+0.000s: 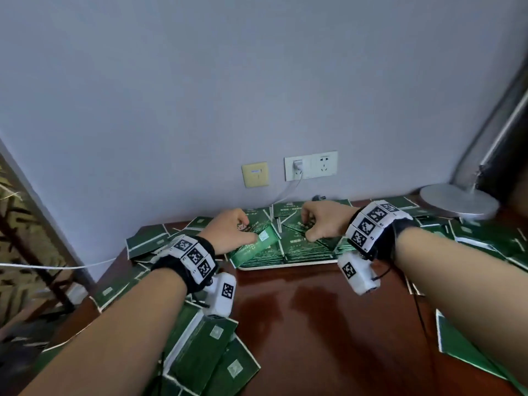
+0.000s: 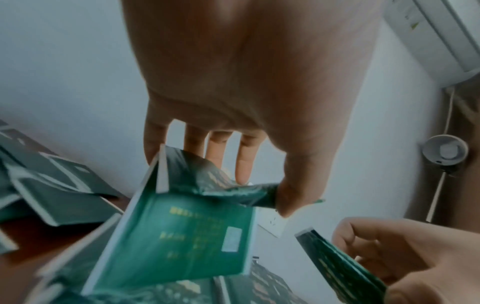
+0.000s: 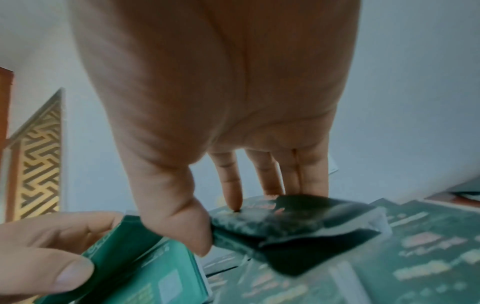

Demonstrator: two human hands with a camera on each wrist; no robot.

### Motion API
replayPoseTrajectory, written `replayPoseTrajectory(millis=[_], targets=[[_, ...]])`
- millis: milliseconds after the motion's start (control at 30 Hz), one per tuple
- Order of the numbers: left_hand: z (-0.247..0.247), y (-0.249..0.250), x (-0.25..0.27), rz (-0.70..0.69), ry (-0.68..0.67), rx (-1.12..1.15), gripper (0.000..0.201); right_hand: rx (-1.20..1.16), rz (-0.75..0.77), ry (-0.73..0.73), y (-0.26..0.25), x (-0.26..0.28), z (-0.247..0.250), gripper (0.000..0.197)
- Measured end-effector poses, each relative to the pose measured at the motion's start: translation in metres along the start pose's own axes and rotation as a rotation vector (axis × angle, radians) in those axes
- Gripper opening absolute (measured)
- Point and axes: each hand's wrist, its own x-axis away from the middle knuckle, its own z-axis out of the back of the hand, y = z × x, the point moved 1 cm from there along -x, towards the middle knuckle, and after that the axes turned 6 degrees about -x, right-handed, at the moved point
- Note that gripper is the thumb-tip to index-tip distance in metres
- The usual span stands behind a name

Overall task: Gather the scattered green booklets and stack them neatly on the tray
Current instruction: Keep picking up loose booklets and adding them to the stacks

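On the wooden table [image 1: 314,324] loose green booklets [image 1: 208,355] lie all around the white tray [image 1: 288,265], which already carries stacks. Our left hand [image 1: 231,231] pinches a bent booklet [image 1: 254,247] over them; our right hand [image 1: 323,224] pinches another. We should flatten each cover and square its edges before letting go.

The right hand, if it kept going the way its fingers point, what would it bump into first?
The right hand holds a booklet with fingers pointing down, so it would probably meet the stacked booklets on the tray first; the gap is hard to judge.
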Motion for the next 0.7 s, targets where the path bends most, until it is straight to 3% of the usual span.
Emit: replayPoseTrajectory(millis=[200, 367, 700], targets=[[-0.035, 0.046, -0.074, -0.022, -0.067, 0.015, 0.043, 0.020, -0.104, 0.033, 0.072, -0.030, 0.040, 0.032], [-0.055, 0.061, -0.113, -0.018, -0.086, 0.022, 0.041, 0.075, -0.151, 0.045, 0.118, -0.065, 0.044, 0.040], [-0.080, 0.063, -0.158, -0.089, -0.106, -0.079, 0.047, 0.237, -0.103, -0.054, 0.146, -0.134, 0.043, 0.048]])
